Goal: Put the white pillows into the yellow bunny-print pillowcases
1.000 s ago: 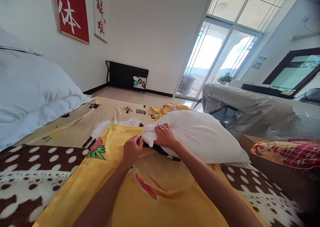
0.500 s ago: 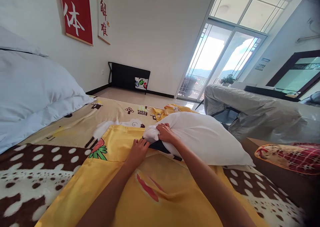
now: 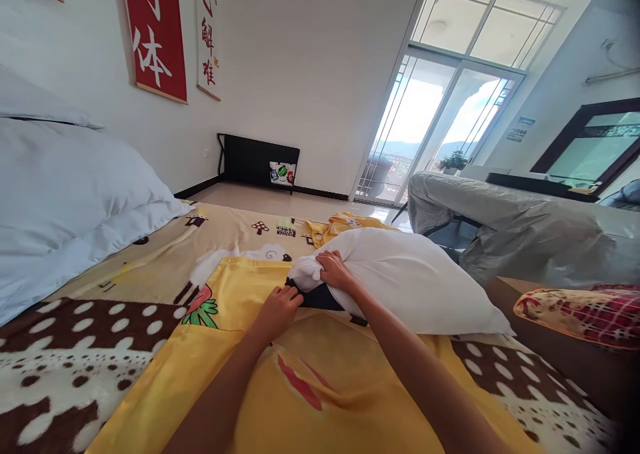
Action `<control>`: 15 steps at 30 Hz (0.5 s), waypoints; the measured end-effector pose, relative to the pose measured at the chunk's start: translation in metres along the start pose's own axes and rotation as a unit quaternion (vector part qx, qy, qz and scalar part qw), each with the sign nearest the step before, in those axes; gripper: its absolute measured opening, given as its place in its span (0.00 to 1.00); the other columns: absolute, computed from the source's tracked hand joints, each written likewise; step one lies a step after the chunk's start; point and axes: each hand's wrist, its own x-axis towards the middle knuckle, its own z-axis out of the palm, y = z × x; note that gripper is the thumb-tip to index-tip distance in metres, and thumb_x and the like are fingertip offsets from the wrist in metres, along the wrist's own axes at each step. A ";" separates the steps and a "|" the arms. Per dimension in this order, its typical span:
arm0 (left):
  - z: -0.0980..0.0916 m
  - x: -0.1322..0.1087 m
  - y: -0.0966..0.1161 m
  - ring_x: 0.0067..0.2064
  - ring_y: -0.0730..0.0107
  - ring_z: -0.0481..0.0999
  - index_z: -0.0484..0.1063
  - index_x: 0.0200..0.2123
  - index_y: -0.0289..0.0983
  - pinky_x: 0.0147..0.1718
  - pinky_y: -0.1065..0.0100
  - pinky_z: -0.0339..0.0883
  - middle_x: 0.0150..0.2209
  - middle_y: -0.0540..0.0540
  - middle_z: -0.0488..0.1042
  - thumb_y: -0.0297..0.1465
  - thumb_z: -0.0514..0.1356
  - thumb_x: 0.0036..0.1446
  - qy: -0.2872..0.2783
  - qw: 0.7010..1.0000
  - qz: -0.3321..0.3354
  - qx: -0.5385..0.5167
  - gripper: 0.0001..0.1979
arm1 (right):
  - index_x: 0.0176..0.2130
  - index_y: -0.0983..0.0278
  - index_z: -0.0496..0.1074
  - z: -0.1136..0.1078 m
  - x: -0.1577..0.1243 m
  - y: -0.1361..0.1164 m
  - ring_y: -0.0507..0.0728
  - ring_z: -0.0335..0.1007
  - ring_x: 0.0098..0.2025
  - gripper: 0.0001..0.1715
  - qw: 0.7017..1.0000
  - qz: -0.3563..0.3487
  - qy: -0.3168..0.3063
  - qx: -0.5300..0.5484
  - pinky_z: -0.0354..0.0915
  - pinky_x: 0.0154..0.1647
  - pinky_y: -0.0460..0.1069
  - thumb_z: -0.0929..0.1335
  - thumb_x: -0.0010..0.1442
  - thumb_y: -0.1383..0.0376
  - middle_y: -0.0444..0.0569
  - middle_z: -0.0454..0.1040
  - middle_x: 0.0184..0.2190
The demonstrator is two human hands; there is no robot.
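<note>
A plump white pillow (image 3: 415,281) lies on the bed, partly over a yellow printed cloth (image 3: 330,381). My right hand (image 3: 335,271) is closed on the pillow's bunched near-left corner. Just left of and below it, my left hand (image 3: 283,311) has its fingers curled at the edge of a dark cloth (image 3: 320,297). This dark cloth shows between the pillow corner and the yellow cloth; whether it is joined to the yellow one, I cannot tell. My left fingertips are partly hidden.
A patterned blanket (image 3: 115,334) covers the bed. White bedding (image 3: 75,194) is piled at the left, and a crumpled yellow cloth (image 3: 345,222) lies behind the pillow. To the right are a plastic-covered piece of furniture (image 3: 540,221) and a cardboard box (image 3: 545,324).
My left hand has drawn slightly down, away from the pillow corner, and more dark cloth shows between my hands. My right hand keeps its grip. The camera view has tilted up slightly.
</note>
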 end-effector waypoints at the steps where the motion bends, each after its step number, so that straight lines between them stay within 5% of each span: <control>1: 0.001 0.000 0.000 0.41 0.61 0.71 0.70 0.35 0.36 0.39 0.61 0.60 0.37 0.42 0.72 0.22 0.51 0.58 0.000 1.000 -0.005 0.012 0.09 | 0.29 0.64 0.67 0.000 0.000 0.001 0.57 0.64 0.41 0.08 1.000 0.000 0.001 0.002 0.47 0.42 0.50 0.60 0.50 0.72 0.51 0.74 0.35; 10: 0.020 -0.005 0.012 0.36 0.64 0.71 0.69 0.35 0.36 0.34 0.65 0.63 0.34 0.44 0.72 0.21 0.53 0.57 -0.032 0.999 -0.010 0.035 0.08 | 0.28 0.64 0.67 0.004 0.004 0.005 0.57 0.63 0.41 0.08 1.000 0.007 0.002 0.011 0.47 0.41 0.50 0.60 0.50 0.72 0.50 0.73 0.33; 15: 0.021 -0.005 0.013 0.38 0.61 0.71 0.69 0.33 0.36 0.36 0.63 0.64 0.34 0.44 0.71 0.23 0.53 0.57 0.001 0.999 -0.036 0.033 0.06 | 0.28 0.64 0.66 0.005 0.004 0.006 0.57 0.63 0.41 0.08 1.000 0.006 0.005 0.015 0.47 0.42 0.50 0.60 0.49 0.72 0.49 0.73 0.33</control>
